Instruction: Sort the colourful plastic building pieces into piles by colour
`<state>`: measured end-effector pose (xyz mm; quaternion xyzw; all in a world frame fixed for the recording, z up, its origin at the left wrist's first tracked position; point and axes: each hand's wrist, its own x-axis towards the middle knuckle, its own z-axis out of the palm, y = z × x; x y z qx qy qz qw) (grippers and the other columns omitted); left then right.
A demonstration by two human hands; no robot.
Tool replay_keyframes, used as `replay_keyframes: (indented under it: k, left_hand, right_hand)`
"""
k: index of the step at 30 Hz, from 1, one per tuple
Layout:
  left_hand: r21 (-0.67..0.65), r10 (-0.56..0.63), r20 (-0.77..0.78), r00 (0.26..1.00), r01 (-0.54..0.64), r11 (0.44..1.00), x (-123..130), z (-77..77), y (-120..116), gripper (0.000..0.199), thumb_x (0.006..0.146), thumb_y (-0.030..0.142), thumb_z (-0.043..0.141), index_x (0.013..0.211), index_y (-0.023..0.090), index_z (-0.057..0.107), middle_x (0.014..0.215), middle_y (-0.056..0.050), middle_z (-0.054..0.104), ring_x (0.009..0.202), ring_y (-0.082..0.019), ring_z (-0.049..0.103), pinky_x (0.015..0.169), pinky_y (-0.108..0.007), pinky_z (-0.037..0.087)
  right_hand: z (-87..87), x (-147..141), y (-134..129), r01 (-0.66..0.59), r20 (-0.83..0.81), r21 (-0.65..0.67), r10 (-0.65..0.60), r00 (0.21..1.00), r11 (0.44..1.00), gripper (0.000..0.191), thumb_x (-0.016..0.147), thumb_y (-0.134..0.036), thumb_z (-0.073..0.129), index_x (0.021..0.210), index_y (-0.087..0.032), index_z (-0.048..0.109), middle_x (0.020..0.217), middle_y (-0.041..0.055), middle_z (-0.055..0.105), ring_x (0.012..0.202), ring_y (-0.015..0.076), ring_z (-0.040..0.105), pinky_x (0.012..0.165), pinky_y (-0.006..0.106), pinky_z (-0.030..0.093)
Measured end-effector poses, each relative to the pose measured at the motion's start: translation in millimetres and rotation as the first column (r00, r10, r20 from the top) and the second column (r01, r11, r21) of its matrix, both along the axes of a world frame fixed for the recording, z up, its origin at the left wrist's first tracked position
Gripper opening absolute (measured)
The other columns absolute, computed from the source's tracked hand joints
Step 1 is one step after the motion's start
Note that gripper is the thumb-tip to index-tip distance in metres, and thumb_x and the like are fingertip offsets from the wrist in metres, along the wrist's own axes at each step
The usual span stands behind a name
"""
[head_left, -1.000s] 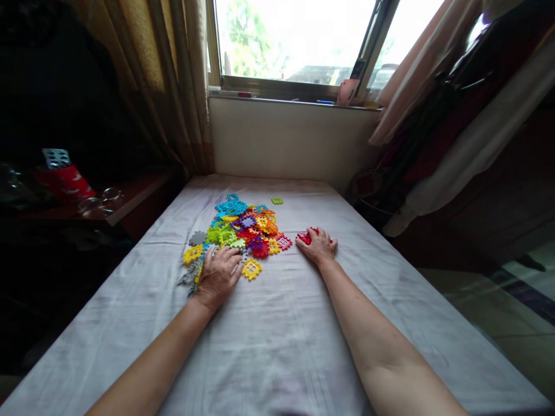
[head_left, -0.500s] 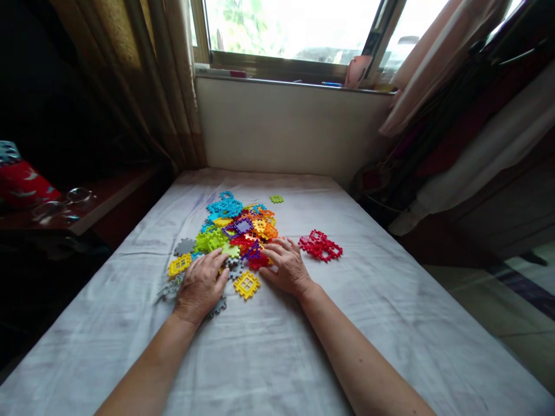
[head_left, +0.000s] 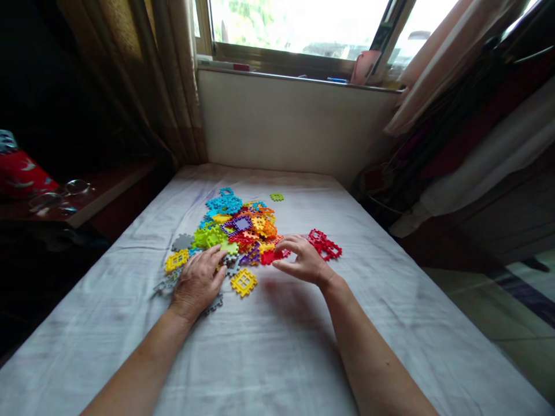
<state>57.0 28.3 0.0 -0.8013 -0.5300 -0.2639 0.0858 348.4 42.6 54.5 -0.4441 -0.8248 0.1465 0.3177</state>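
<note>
A heap of coloured plastic interlocking tiles lies on the sheet, with blue tiles [head_left: 224, 203] at the back, green tiles [head_left: 211, 236] at left and orange tiles [head_left: 260, 225] at right. My left hand [head_left: 199, 282] rests palm down over grey tiles at the heap's near left, fingers stretched out. My right hand [head_left: 301, 259] is raised at the right edge of the heap, thumb and fingers curved and apart. Close to its fingertips is a red tile [head_left: 267, 257]. Behind the hand lies a separate red group of tiles [head_left: 325, 245], partly hidden. A yellow tile [head_left: 243, 282] sits between the hands.
One green tile [head_left: 276, 197] lies alone at the back of the white sheet [head_left: 269, 358]. Beyond is a wall under a window sill with a pink cup [head_left: 364, 66]. Eyeglasses [head_left: 65, 195] lie on a dark side table at left; clothes hang at right.
My right hand has lifted off the heap's edge and moved right, uncovering red tiles. My left hand stays on the grey tiles. The whole view has shifted slightly.
</note>
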Motion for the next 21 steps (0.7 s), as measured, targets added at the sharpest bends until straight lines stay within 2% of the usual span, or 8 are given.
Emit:
replay_keyframes:
  k: [2,4,5,8,10,12,15,21]
  left_hand:
    - [-0.005,-0.001,0.0,1.0,0.001,1.0,-0.3,-0.1,0.3,0.036,0.092,0.034,0.047,0.124,0.025,0.061,0.133,-0.007,0.064,0.117,-0.026,0.062,0.104,-0.046,0.047]
    - [-0.006,-0.006,-0.003,1.0,0.006,1.0,-0.6,0.2,0.4,0.036,0.092,0.034,0.047,0.124,0.025,0.061,0.133,-0.007,0.064,0.117,-0.027,0.061,0.104,-0.046,0.046]
    - [-0.005,-0.011,-0.008,1.0,0.011,1.0,-0.7,0.4,0.4,0.036,0.092,0.034,0.047,0.124,0.025,0.061,0.133,-0.007,0.064,0.117,-0.027,0.061,0.104,-0.046,0.046]
    - [0.005,-0.014,-0.022,1.0,0.014,1.0,-0.8,1.1,0.2,0.036,0.093,0.034,0.046,0.124,0.024,0.061,0.132,-0.008,0.064,0.116,-0.027,0.062,0.103,-0.046,0.047]
    - [0.013,-0.009,-0.029,1.0,0.01,1.0,-0.7,1.3,0.0,0.037,0.093,0.034,0.045,0.125,0.024,0.06,0.132,-0.008,0.065,0.116,-0.026,0.062,0.103,-0.045,0.047]
    - [0.015,-0.011,-0.032,0.999,0.012,1.0,-0.5,1.5,0.0,0.037,0.093,0.034,0.045,0.125,0.024,0.06,0.132,-0.008,0.065,0.116,-0.026,0.062,0.103,-0.045,0.046]
    - [0.004,-0.017,-0.029,0.999,0.017,1.0,-0.5,2.1,-0.1,0.038,0.093,0.035,0.045,0.126,0.024,0.061,0.131,-0.008,0.065,0.116,-0.027,0.062,0.104,-0.046,0.046]
    - [-0.045,-0.01,-0.048,0.999,0.007,0.999,-0.7,5.0,-0.8,0.039,0.094,0.035,0.043,0.126,0.021,0.061,0.135,-0.01,0.062,0.119,-0.027,0.06,0.107,-0.047,0.044]
  right_hand:
    - [5.4,7.2,1.2,0.011,-0.049,-0.041,-0.013,0.999,0.999,0.014,0.083,-0.037,0.068,0.089,-0.025,0.073,0.099,0.0027,0.073,0.097,0.0194,0.065,0.09,0.033,0.048]
    - [6.8,20.2,4.1,0.173,-0.042,-0.016,-0.174,0.984,0.985,0.02,0.083,-0.037,0.068,0.098,-0.025,0.074,0.103,0.0041,0.073,0.101,0.0212,0.064,0.091,0.034,0.047]
    - [5.3,28.9,6.0,0.299,-0.018,0.012,-0.299,0.954,0.954,0.024,0.081,-0.037,0.069,0.101,-0.025,0.074,0.105,0.0053,0.072,0.103,0.0228,0.063,0.093,0.035,0.047]
    - [-7.1,58.7,11.1,0.634,0.072,0.062,-0.637,0.768,0.771,0.028,0.079,-0.036,0.069,0.104,-0.025,0.073,0.11,0.0078,0.071,0.108,0.027,0.059,0.097,0.039,0.044]
    - [-18.7,75.1,13.1,0.738,0.115,0.048,-0.738,0.665,0.673,0.028,0.079,-0.035,0.068,0.104,-0.025,0.073,0.111,0.0076,0.07,0.109,0.0276,0.058,0.097,0.04,0.043]
    - [-29.4,85.2,14.2,0.771,0.14,0.02,-0.765,0.628,0.637,0.027,0.079,-0.035,0.067,0.103,-0.025,0.074,0.11,0.007,0.071,0.108,0.0269,0.058,0.097,0.039,0.043]
    - [-39.3,90.6,15.3,0.773,0.166,-0.014,-0.761,0.628,0.635,0.027,0.078,-0.036,0.067,0.102,-0.025,0.074,0.109,0.0066,0.071,0.107,0.0264,0.059,0.096,0.039,0.043]
    - [-35.8,92.1,14.4,0.756,0.207,-0.068,-0.732,0.649,0.651,0.032,0.077,-0.042,0.067,0.104,-0.026,0.075,0.11,0.0067,0.071,0.11,0.0278,0.059,0.094,0.04,0.044]
